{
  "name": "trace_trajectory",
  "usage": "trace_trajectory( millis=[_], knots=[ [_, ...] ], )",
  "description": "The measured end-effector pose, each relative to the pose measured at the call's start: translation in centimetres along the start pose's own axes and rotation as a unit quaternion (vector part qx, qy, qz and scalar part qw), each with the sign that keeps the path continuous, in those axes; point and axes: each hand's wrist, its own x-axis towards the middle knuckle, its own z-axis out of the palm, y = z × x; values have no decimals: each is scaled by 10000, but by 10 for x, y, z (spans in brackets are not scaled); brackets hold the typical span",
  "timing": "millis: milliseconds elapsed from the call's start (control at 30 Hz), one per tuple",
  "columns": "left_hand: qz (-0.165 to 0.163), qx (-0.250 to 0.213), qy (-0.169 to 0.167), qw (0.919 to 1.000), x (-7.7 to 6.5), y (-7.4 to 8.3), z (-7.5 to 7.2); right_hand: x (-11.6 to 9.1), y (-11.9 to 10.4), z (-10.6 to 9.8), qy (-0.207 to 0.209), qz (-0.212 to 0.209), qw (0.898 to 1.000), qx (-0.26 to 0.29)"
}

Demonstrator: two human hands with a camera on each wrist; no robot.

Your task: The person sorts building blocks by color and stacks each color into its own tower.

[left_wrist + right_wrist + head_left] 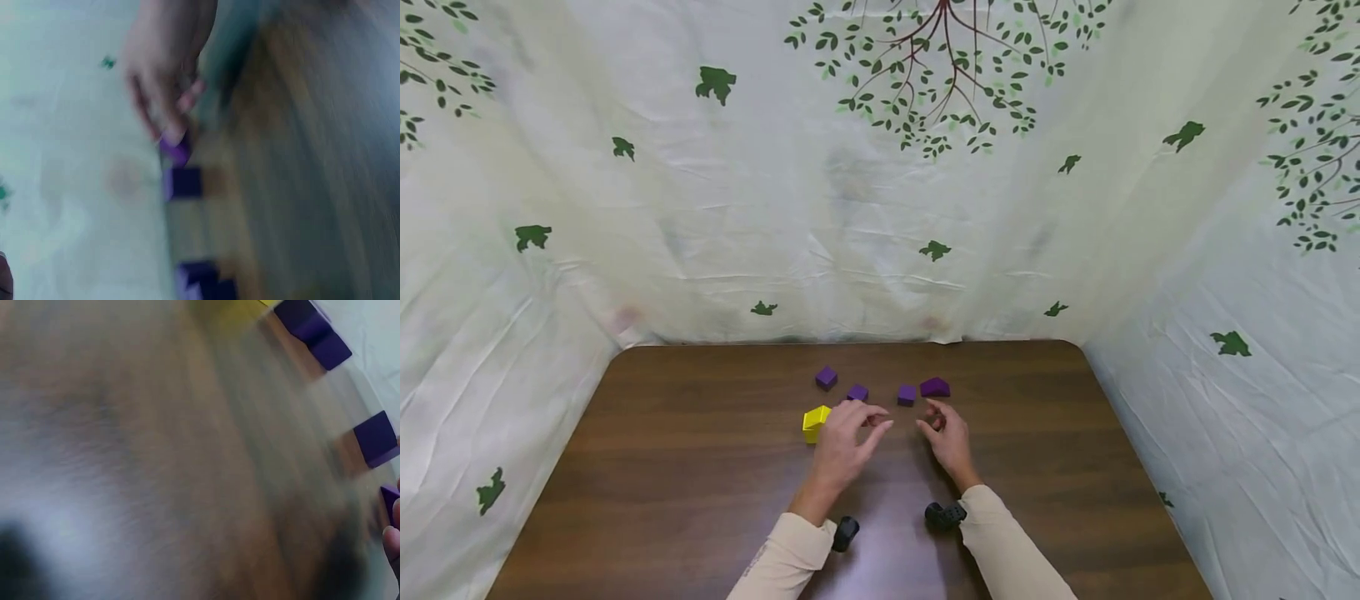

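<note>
In the head view my left hand point(847, 446) hovers over the table with its thumb and fingers apart and nothing between them. Partly behind it are a yellow block point(815, 423) and a purple cube point(857, 392). My right hand point(951, 442) has loosely bent fingers, thumb apart from index finger. Its fingertips are right at a purple angled block point(936, 387), and in the left wrist view they overlap that block point(178, 150). Just left of it sits another purple cube point(906, 395). The right wrist view catches only fingertips point(392, 540) at its edge.
One more purple cube point(826, 377) lies farther back on the brown wooden table point(700, 467). A pale cloth point(850, 208) printed with leaves and branches hangs around the back and sides. Each wrist wears a black device, such as the right one point(945, 516).
</note>
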Motion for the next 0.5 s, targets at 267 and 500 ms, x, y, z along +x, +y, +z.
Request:
trace_trajectory(
  millis=[267, 500],
  knots=[
    [-1886, 40, -1141, 9754, 5, -16, 73, 19, 5, 5, -204, 262, 9994, -97],
    [-2803, 312, -1461, 9482, 9, -48, 98, 28, 5, 9, -524, 403, 9977, -134]
  ],
)
